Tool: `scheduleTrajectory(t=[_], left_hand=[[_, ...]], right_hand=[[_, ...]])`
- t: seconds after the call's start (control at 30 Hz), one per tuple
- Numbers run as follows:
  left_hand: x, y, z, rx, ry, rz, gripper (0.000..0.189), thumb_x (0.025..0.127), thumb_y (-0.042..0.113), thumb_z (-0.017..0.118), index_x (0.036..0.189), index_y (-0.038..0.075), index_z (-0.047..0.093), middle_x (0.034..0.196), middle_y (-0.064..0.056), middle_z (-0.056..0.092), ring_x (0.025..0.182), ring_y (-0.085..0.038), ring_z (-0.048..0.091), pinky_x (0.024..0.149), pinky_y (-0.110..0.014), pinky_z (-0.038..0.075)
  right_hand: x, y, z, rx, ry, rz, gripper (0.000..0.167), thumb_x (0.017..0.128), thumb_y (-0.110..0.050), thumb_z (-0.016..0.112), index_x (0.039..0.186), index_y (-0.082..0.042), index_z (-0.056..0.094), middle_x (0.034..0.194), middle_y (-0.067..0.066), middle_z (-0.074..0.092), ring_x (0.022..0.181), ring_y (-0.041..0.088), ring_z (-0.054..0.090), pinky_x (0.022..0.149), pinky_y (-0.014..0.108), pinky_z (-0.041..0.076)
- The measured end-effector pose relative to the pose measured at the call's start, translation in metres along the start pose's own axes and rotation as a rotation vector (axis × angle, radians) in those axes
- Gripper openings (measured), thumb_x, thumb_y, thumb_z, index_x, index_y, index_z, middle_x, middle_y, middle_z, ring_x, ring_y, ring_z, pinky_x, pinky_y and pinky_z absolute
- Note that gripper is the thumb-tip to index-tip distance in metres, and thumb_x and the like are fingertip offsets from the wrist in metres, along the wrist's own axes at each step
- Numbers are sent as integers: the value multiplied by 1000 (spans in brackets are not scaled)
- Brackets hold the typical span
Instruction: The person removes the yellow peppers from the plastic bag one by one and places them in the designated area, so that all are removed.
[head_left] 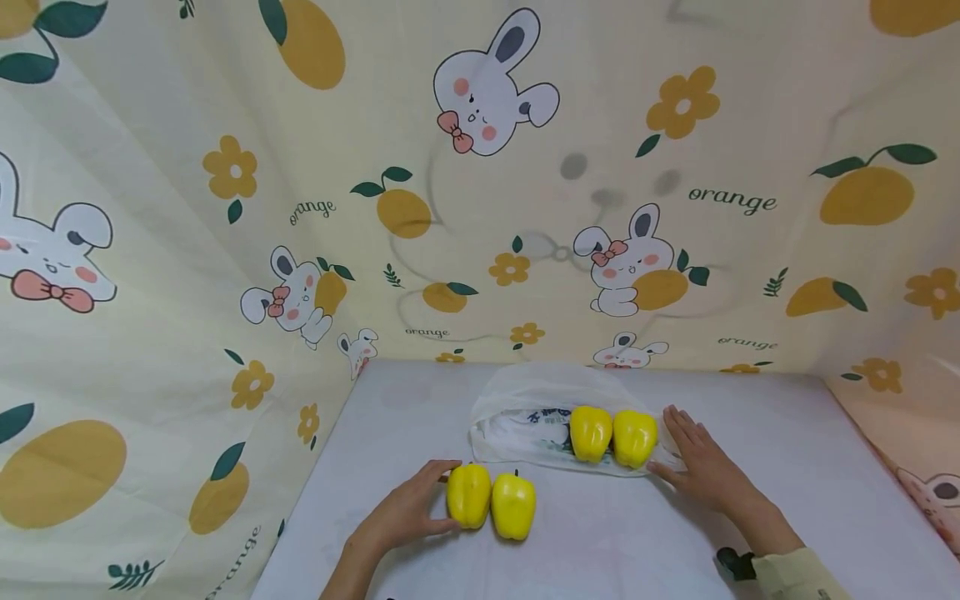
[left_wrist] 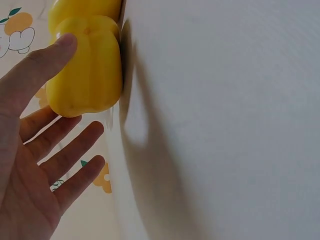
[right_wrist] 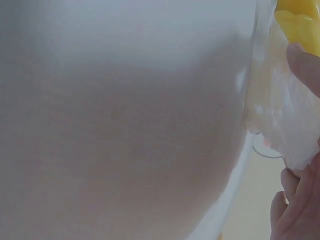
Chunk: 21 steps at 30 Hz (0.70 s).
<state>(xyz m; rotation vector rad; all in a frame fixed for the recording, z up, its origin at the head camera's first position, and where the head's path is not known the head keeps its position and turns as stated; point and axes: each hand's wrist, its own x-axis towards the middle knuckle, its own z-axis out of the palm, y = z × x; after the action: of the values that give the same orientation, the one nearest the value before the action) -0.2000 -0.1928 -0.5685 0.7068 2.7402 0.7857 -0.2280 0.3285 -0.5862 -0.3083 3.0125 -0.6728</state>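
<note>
the left hand [head_left: 401, 517] lies on the white table [head_left: 600, 550] near its front edge, fingers straight and spread. in the left wrist view the thumb [left_wrist: 47, 62] touches the side of the left front pepper [head_left: 468, 495], and the other fingers are released and grip nothing. just beside this yellow bell pepper, touching it, stands the right front pepper [head_left: 513, 505]. behind them, toward the back edge, lies a white plastic bag [head_left: 525, 417] with blue print. two more yellow peppers rest on the bag side by side: the left bag pepper [head_left: 590, 432] and the right bag pepper [head_left: 634, 437], touching each other. the right hand [head_left: 701, 462] lies flat with straight fingers on the right end of the bag, just beside the right bag pepper, pressing the plastic down. a printed cloth [head_left: 225, 250] with rabbits and oranges hangs behind and at both sides of the table.
</note>
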Motion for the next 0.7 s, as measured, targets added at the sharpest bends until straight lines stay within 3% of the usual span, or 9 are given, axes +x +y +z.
scheduleTrajectory(t=[0.17, 0.47, 0.7], left_hand=[[-1, 0, 0, 10, 10, 23, 92, 87, 48, 90, 160, 15, 45, 153, 0, 54, 131, -22, 62, 112, -52, 54], [0, -3, 0, 34, -9, -5, 100, 86, 57, 87, 164, 16, 41, 158, -1, 52, 135, -21, 60, 114, -52, 52], [2, -3, -4, 45, 15, 18, 102, 86, 64, 83, 164, 14, 42, 161, -7, 51, 147, -31, 51, 119, -57, 45]], right_hand=[[1, 1, 1, -5, 0, -1, 116, 94, -59, 76, 170, 1, 14, 176, 29, 12, 160, 52, 13, 130, 67, 7], [0, 1, 1, 3, -3, -6, 116, 94, -60, 76, 170, 2, 14, 176, 28, 11, 160, 51, 13, 131, 65, 5], [1, 3, 2, -13, 0, -2, 118, 93, -64, 74, 170, 1, 13, 176, 28, 11, 160, 51, 13, 131, 65, 4]])
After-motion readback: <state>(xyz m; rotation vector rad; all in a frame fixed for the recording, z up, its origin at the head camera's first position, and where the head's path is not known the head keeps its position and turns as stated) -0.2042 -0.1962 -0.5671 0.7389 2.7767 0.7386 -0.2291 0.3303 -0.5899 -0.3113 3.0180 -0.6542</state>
